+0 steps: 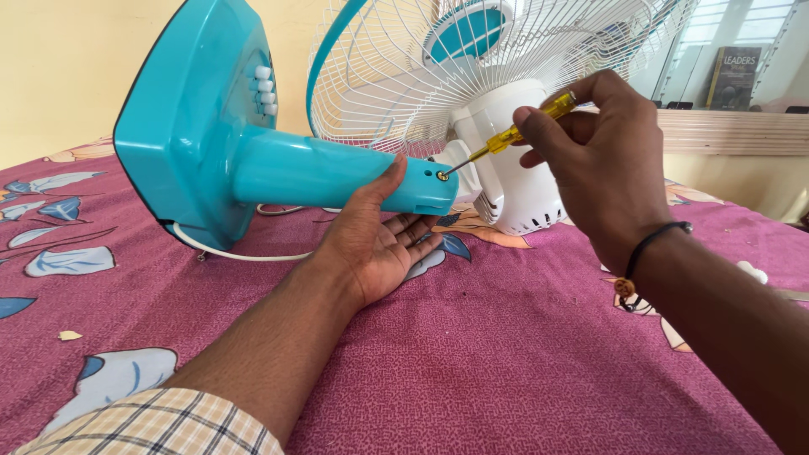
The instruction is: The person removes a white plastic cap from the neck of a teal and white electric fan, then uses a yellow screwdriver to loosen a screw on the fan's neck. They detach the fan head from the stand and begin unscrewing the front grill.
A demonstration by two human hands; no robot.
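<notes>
While the turquoise table fan (278,160) lies on its side across a bed covered with a magenta bedspread (506,354) printed with blue and white leaves, the left hand (379,232) cradles the fan's stem (337,173) from below, palm up, its fingers (417,232) spread loosely under the stem's upper end and the thumb resting against the side of the plastic. The right hand (598,160) comes in from the right, its fingers (539,126) pinching a small screwdriver with a clear yellow handle (527,126); the metal tip sits on a screw (442,175) in the end of the stem, just beside the white motor housing (514,177). A black cord bracelet (653,240) circles the right wrist. The fan's square base (181,126) stands on edge at the left, with a row of white push buttons (265,91) on it, and a white power cable (244,253) trails from beneath it over the bedspread. The white wire guard (506,50) rises behind the hands. A checked sleeve (160,425) shows on the left arm, and a book (731,77) leans on the ledge at the far right.
</notes>
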